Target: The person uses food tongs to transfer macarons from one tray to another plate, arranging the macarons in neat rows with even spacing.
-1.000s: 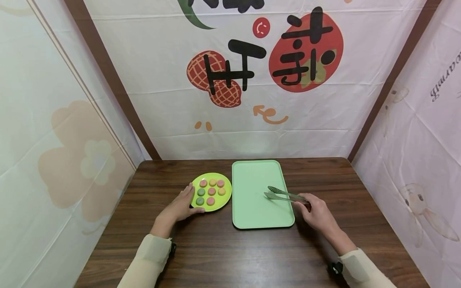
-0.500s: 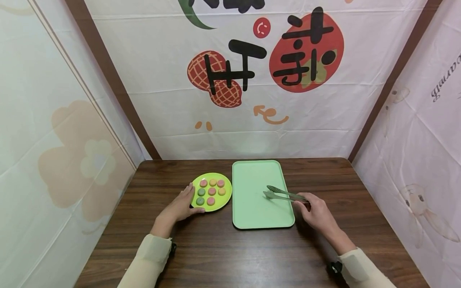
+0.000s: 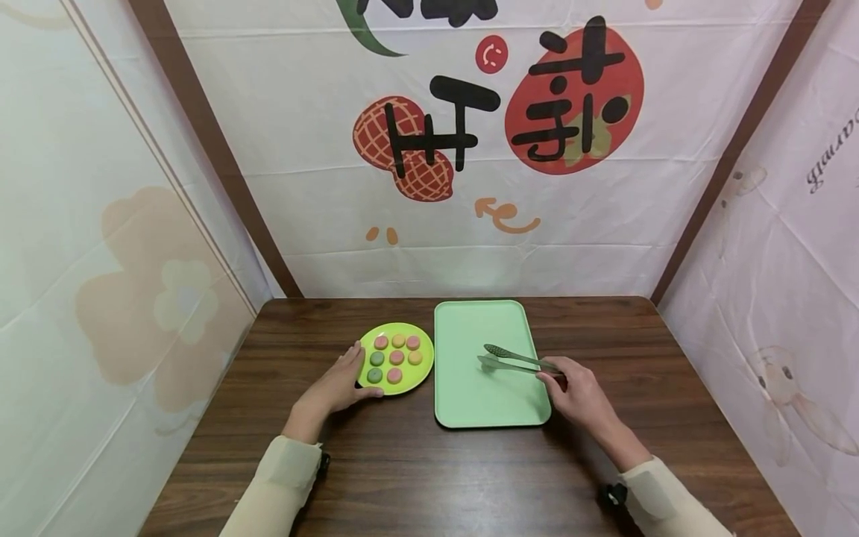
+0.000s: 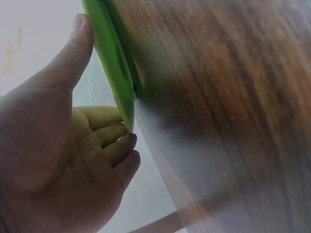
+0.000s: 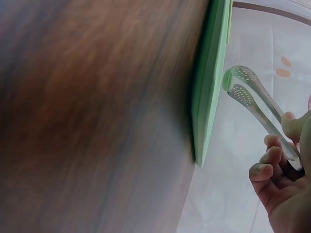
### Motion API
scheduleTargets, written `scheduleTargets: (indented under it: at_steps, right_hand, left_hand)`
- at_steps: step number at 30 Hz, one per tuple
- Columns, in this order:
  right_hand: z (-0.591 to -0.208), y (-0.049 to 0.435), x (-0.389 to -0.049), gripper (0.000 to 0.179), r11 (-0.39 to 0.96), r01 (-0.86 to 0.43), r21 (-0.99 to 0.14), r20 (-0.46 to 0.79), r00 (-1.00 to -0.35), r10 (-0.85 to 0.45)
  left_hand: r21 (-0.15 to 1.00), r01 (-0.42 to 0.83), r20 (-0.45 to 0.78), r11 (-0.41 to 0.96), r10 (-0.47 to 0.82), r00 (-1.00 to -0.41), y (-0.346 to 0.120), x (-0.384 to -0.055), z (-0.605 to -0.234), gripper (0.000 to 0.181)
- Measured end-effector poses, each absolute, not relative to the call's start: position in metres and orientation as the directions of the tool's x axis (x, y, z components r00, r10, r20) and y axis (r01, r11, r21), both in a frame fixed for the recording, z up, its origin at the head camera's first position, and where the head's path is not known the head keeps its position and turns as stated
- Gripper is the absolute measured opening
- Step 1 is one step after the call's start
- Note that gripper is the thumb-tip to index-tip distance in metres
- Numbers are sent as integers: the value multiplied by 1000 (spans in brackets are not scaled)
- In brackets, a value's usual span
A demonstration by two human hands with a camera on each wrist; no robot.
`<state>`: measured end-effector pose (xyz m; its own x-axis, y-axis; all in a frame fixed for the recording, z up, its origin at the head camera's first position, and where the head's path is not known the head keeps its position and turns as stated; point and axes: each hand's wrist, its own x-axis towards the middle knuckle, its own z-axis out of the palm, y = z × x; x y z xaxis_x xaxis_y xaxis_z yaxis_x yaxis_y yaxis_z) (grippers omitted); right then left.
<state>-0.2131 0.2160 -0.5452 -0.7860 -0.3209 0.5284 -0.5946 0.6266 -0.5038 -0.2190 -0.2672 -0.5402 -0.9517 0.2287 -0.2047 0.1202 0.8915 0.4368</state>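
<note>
My left hand (image 3: pixel 338 380) holds the left side of a lime-green plate (image 3: pixel 427 377), its thumb on the near rim and its fingers round the far-left rim. In the left wrist view, the thumb lies along the plate (image 4: pixel 108 48) and the fingertips meet its edge. Several pink, yellow and green macarons (image 3: pixel 397 358) lie in rows on it. Metal tongs (image 3: pixel 515 367) are gripped in my right hand (image 3: pixel 580 395), above the right part of a pale green tray (image 3: pixel 470 406). The perforated tips of the tongs (image 5: pixel 243 97) stand apart, with a green tint at the upper one.
Both the tray and the plate rest on a dark wooden table (image 3: pixel 429 477), the plate close to the tray's left edge. White printed cloth (image 3: pixel 302 209) hangs behind the table and along both sides.
My right hand and the tongs have shifted left over the tray. My left hand and the plate keep their places, and the head view has moved very slightly.
</note>
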Motion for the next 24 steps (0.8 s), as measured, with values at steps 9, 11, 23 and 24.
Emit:
scheduleTargets:
  at_steps: [9, 11, 23, 24]
  right_hand:
    - [-542, 199, -215, 27, 592, -610, -527, 528, -780, -335]
    - [-541, 195, -216, 27, 583, -616, -530, 525, -778, -345]
    - [-536, 175, -222, 30, 560, -632, -535, 496, -772, -397]
    - [-536, 173, -223, 30, 557, -636, -535, 496, -769, -402]
  left_hand:
    - [438, 120, -213, 891, 233, -949, -266, -218, -539, 112]
    - [435, 119, -215, 893, 231, -949, -266, -218, -539, 112]
    - [441, 125, -203, 889, 234, -951, -266, -217, -539, 110]
    - [441, 126, -201, 889, 234, -951, -266, -217, -539, 110]
